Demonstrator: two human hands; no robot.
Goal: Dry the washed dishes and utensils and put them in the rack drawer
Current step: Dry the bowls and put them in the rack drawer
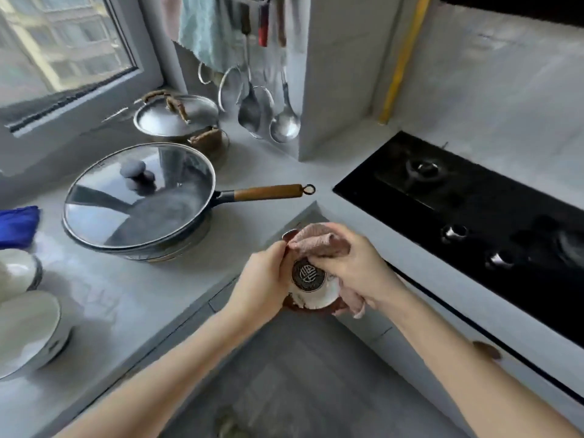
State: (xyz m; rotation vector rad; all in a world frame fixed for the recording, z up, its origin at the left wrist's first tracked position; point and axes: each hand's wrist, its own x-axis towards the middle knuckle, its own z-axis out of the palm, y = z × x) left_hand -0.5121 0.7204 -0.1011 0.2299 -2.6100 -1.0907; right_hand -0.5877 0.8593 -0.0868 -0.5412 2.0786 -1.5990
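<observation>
One bowl (316, 295) is up in the air, bottom turned toward us, right of the wok (139, 197) and nearer than its handle, off the counter's corner. Its base carries a round dark stamp (308, 275) with a pale mark I can't read. The left hand (268, 279) grips the bowl's side. The right hand (357, 267) holds one pink cloth (319, 241) bunched against the rim, fingers curled into it. Left of the wok sit two white bowls (28, 330) and a blue cloth (17, 226). Behind the wok stands one lidded pot (177, 118), with two ladles (284, 121) hanging just right of it. Far right of the wok lies one black hob (474, 216).
</observation>
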